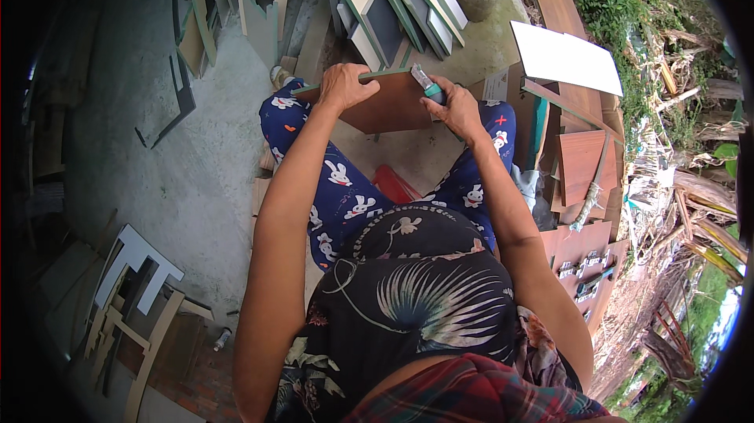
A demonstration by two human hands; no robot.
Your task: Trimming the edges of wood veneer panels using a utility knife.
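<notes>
Across my knees rests a brown board (393, 107) with a green-edged far rim, its face tilted toward me. My left hand (345, 87) is closed over the board's far edge at its left end, thumb on the brown face. My right hand (459, 114) is closed around a utility knife (428, 84) with a teal and dark handle. The knife's metal front end points up and left, over the board's right corner. Whether the blade touches the edge I cannot tell. Some of my right fingers are hidden behind the handle.
Cut panels with green edges (385, 7) lean in a stack ahead. To my right lie a white panel (567, 58), brown boards (585, 164) and a stick (593, 187). Notched offcuts (141, 266) sit at lower left on the concrete floor (212, 164). Something red (393, 187) shows between my legs.
</notes>
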